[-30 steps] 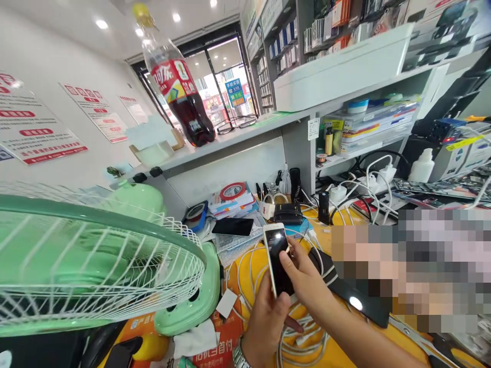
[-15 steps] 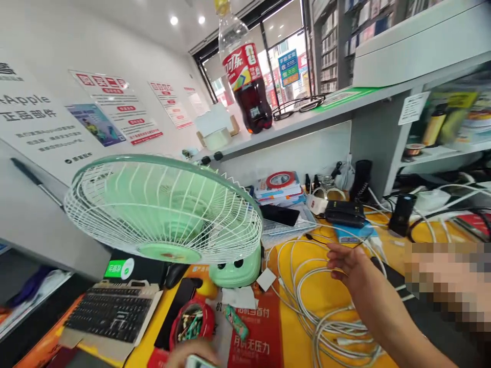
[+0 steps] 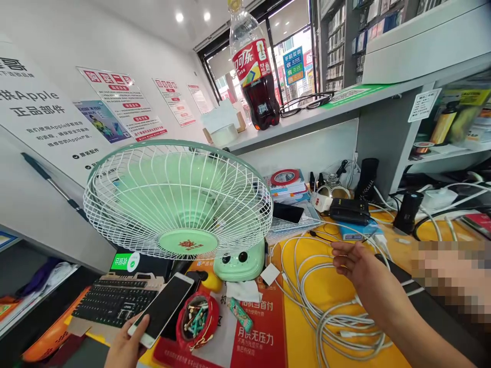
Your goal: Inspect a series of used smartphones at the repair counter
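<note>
My left hand [image 3: 128,337] grips a white-framed smartphone [image 3: 164,309] with a dark screen, thumb on its front. The phone hangs tilted over the right end of a black keyboard [image 3: 115,301], beside a red container [image 3: 209,327] of small wrapped pieces. My right hand [image 3: 355,260] is held palm inward above the coiled white cables [image 3: 326,327], its fingers loosely bent and slightly apart. Nothing shows in it. A thin dark wire [image 3: 322,237] runs close to those fingertips; whether they touch cannot be made out.
A green desk fan [image 3: 180,204] fills the left middle. A cola bottle [image 3: 255,71] and glasses [image 3: 307,104] stand on the ledge behind. A black device [image 3: 349,210], a dark cylinder [image 3: 407,212] and another phone [image 3: 286,212] lie at the back. A pixelated patch covers the right edge.
My left hand has risen from the bottom edge and moved left, bringing the smartphone fully into view. My right hand stays nearly in place. The camera view has shifted slightly.
</note>
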The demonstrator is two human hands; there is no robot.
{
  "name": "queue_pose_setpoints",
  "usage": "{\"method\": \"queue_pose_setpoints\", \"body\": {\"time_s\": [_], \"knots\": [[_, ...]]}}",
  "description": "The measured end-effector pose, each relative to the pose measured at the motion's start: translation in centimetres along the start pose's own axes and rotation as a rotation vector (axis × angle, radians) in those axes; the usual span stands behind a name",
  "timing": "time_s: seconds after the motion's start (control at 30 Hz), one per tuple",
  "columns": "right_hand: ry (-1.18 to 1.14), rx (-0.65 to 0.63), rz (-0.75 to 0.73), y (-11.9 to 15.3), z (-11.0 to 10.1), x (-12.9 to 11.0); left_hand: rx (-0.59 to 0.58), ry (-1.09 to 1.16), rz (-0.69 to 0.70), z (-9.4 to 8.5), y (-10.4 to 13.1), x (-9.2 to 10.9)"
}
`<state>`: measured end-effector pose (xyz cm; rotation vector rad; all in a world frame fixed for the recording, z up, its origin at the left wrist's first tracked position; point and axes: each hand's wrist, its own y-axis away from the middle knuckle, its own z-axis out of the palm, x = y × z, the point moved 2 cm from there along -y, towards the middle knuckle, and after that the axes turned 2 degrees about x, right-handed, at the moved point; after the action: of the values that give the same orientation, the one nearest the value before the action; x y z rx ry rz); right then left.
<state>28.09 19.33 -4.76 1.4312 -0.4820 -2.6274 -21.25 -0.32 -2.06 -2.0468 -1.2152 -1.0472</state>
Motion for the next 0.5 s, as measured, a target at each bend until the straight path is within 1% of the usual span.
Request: {"method": "queue_pose_setpoints", "body": {"time_s": [0.07,0.1,0.13,0.17,0.23,0.37,0.43,0.5], "knots": [[0.026,-0.017,-0.011,-0.1,-0.1,0.0,-0.136,0.109,-0.147,1.6,-0.8,-0.5],[0.038,-0.018,-0.019,-0.2,-0.1,0.0,-0.190,0.128,-0.192,2.2,-1.1,-0.6],[0.047,-0.015,-0.026,-0.3,-0.1,0.0,-0.222,0.105,-0.207,2.6,-1.5,-0.6],[0.055,-0.009,-0.035,-0.3,-0.2,-0.1,-0.236,0.051,-0.194,2.9,-1.8,-0.6],[0.067,0.002,-0.058,-0.4,-0.1,-0.2,-0.257,-0.108,-0.113,3.2,-2.4,-0.6],[0.092,0.004,-0.100,-0.4,0.0,-0.3,-0.279,-0.413,0.137,3.8,-3.2,-0.8],[0.112,0.003,-0.114,-0.3,0.0,-0.3,-0.223,-0.539,0.292,4.2,-3.6,-0.5],[0.127,-0.005,-0.123,-0.2,0.1,-0.3,-0.137,-0.648,0.465,4.8,-4.0,0.5]]}}
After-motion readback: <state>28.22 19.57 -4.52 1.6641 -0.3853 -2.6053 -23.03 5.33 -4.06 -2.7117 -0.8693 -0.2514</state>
